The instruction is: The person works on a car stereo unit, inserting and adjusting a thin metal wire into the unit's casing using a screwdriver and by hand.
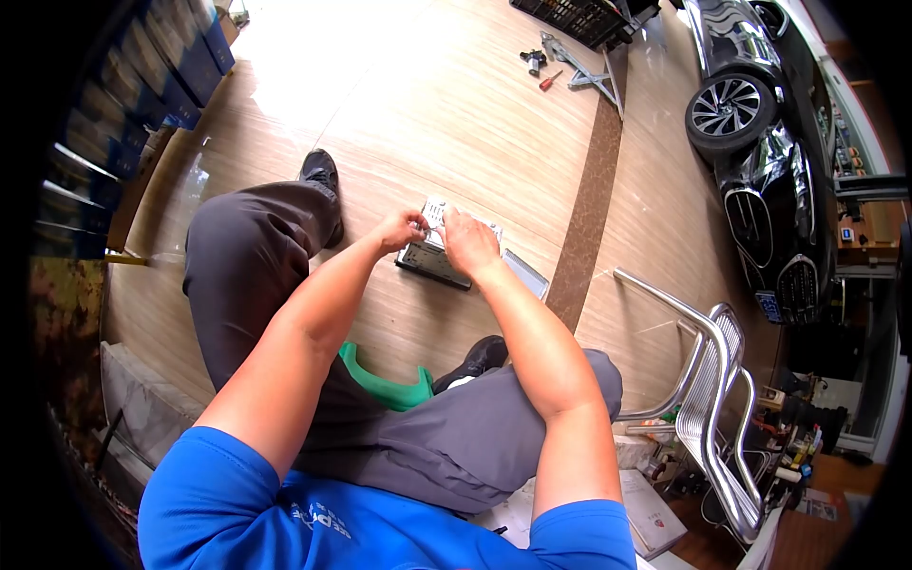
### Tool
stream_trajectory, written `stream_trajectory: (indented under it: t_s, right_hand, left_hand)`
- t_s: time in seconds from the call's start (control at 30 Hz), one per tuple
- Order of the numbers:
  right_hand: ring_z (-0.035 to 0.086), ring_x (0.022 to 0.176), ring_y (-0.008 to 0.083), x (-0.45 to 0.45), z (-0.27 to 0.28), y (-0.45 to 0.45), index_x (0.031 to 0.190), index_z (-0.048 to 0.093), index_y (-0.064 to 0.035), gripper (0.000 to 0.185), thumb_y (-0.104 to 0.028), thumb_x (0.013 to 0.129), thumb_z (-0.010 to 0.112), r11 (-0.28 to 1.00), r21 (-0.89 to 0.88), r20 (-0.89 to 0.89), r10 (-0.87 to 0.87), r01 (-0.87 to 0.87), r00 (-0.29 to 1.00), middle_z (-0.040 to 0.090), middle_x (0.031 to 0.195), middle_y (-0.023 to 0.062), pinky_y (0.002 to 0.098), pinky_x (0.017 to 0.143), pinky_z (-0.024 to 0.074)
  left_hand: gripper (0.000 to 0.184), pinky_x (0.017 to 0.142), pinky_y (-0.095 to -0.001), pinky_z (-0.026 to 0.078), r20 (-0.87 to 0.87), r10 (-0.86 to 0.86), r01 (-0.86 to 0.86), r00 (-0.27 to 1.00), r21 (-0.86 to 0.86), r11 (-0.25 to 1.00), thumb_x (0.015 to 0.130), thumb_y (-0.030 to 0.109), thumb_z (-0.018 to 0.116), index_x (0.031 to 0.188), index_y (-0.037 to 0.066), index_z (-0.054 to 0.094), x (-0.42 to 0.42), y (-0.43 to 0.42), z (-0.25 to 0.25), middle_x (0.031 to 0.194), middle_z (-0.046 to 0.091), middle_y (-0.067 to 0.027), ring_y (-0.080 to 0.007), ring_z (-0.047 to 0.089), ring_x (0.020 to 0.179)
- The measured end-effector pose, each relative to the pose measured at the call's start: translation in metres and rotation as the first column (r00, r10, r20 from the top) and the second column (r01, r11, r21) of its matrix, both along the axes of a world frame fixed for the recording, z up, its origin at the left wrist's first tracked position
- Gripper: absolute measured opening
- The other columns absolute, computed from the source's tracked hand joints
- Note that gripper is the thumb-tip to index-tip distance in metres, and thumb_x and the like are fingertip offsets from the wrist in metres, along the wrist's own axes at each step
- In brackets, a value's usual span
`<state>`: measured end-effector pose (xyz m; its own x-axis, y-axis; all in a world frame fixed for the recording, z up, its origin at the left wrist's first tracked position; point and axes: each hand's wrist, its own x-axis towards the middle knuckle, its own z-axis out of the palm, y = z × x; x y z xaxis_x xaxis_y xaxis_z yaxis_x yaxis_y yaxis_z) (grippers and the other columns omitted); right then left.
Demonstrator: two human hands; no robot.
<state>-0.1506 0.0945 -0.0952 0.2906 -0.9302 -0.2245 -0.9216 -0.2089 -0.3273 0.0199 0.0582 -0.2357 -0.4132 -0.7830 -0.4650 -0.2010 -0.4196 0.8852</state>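
Note:
On the floor between my feet sits a boxy metal-cased unit (pixel 437 258), with holes in its pale top and a dark front edge. Both hands meet over its top. My left hand (pixel 404 231) is closed, thumb and fingers pinched around something small that I cannot make out. Close against it, my right hand (pixel 469 245) has its fingers bent down at the same spot, and whatever they grip is hidden. A flat grey panel (pixel 525 274) lies just right of the unit.
Farther off on the floor lie a red-handled screwdriver (pixel 551 81), a small black part (pixel 534 62) and a metal bracket (pixel 594 76), near a black crate (pixel 575 21). A black car (pixel 750 171) and a steel-tube chair (pixel 712 408) stand right. Beneath me is something green (pixel 385 385).

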Motion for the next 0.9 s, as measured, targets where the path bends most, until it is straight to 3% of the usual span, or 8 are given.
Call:
stream_trajectory:
  t_s: [0.27,0.43,0.63,0.9]
  right_hand:
    - [0.062,0.098,0.0439,-0.001,0.001,0.003,0.109,0.047,-0.0019,0.025,-0.022,0.094,0.054,1.000,0.004,0.062,-0.011,0.011,0.998,0.061,0.108,0.0267,0.0520,0.082,0.0498]
    - [0.062,0.099,0.0437,0.003,0.009,-0.001,0.108,0.047,-0.0008,0.024,-0.021,0.095,0.051,0.998,0.069,-0.029,0.008,-0.006,1.000,0.061,0.108,0.0272,0.0521,0.083,0.0495]
    - [0.062,0.098,0.0431,0.003,0.003,0.004,0.106,0.049,-0.0007,0.026,-0.024,0.095,0.052,1.000,-0.008,0.010,-0.011,0.011,1.000,0.063,0.104,0.0263,0.0518,0.083,0.0498]
    - [0.063,0.096,0.0424,0.003,0.009,-0.001,0.110,0.045,-0.0007,0.025,-0.021,0.096,0.051,0.998,0.062,-0.052,0.017,-0.013,0.998,0.062,0.105,0.0264,0.0518,0.082,0.0503]
  left_hand:
    - [0.018,0.067,-0.0259,0.046,0.010,-0.002,0.002,1.000,0.006,1.000,0.075,-0.001,0.072,0.091,0.006,0.069,0.000,0.000,0.001,0.076,0.059,-0.0003,-0.0102,0.052,0.073]
    - [0.020,0.071,-0.0270,0.048,0.036,-0.014,0.014,0.999,0.011,1.000,0.075,-0.001,0.072,0.094,0.006,0.071,0.000,0.000,0.008,0.080,0.063,-0.0027,-0.0119,0.056,0.077]
    - [0.021,0.075,-0.0284,0.050,0.074,-0.014,0.014,0.997,-0.006,1.000,0.076,-0.001,0.071,0.095,0.006,0.071,0.000,0.001,0.011,0.084,0.065,-0.0054,-0.0140,0.059,0.081]
    - [0.022,0.076,-0.0283,0.050,0.074,-0.016,0.015,0.997,0.014,1.000,0.076,0.000,0.071,0.097,0.005,0.071,0.000,0.000,0.011,0.085,0.065,-0.0059,-0.0139,0.059,0.081]
